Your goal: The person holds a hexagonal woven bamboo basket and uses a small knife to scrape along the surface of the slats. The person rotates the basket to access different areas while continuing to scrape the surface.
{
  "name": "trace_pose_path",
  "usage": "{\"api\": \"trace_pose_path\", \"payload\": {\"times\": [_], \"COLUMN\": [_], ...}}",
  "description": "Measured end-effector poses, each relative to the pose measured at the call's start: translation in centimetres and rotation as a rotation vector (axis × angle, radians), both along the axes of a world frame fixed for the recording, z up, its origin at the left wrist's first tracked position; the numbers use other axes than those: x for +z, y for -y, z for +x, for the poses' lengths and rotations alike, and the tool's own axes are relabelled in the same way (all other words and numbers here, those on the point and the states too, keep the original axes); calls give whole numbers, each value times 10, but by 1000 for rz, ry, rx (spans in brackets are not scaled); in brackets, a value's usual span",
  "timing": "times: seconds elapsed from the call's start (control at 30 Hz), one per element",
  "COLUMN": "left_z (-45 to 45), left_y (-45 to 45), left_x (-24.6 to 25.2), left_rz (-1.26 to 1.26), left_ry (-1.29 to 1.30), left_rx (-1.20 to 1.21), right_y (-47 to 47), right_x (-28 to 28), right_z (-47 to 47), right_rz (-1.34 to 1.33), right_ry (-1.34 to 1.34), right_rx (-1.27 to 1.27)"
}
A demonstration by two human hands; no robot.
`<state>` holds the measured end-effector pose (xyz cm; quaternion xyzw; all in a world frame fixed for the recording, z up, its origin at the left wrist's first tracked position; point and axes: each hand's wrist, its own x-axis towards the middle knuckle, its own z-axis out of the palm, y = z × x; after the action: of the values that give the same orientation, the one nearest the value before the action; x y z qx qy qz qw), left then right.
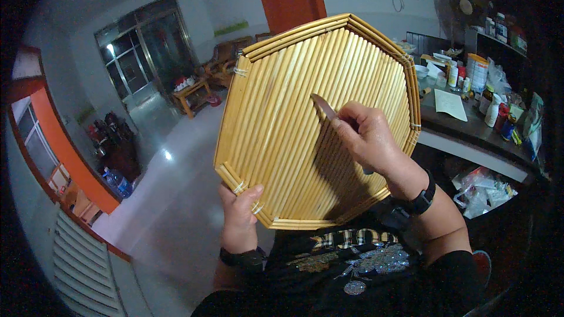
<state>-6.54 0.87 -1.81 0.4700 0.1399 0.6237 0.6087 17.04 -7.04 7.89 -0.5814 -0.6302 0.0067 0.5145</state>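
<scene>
An octagonal tray of pale reed or bamboo rods (282, 110) is held up before me, its rim bound at the corners with thin ties. My left hand (240, 211) grips its lower left rim, thumb on the near face. In my right hand (368, 136) is a small knife (324, 106), its blade pointing up and left over the middle of the rods. Whether the blade touches them I cannot tell. The right hand casts a shadow on the tray's lower part. Part of the knife's handle shows below my palm.
At the right, a dark counter (480, 134) bears bottles, a tin and a sheet of paper (450, 105). Below it are plastic bags (482, 191). A wooden table (191, 92) and chairs stand farther back; a large water bottle (118, 183) is on the floor at left.
</scene>
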Motion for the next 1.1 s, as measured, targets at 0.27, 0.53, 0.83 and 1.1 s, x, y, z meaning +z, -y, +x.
{"api": "trace_pose_path", "payload": {"times": [0.27,0.53,0.83,1.1], "left_z": [2,1,3,1], "left_y": [2,2,4,0], "left_x": [2,3,12,6], "left_rz": [17,59,98,84], "left_ry": [-2,-13,-33,-39], "left_rx": [37,21,40,47], "right_y": [-10,-1,9,-5], "right_x": [-6,17,15,5], "right_z": [-24,-28,-40,-30], "right_rz": [177,108,124,371], "right_ry": [9,39,149,216], "right_rx": [40,15,49,-47]}}
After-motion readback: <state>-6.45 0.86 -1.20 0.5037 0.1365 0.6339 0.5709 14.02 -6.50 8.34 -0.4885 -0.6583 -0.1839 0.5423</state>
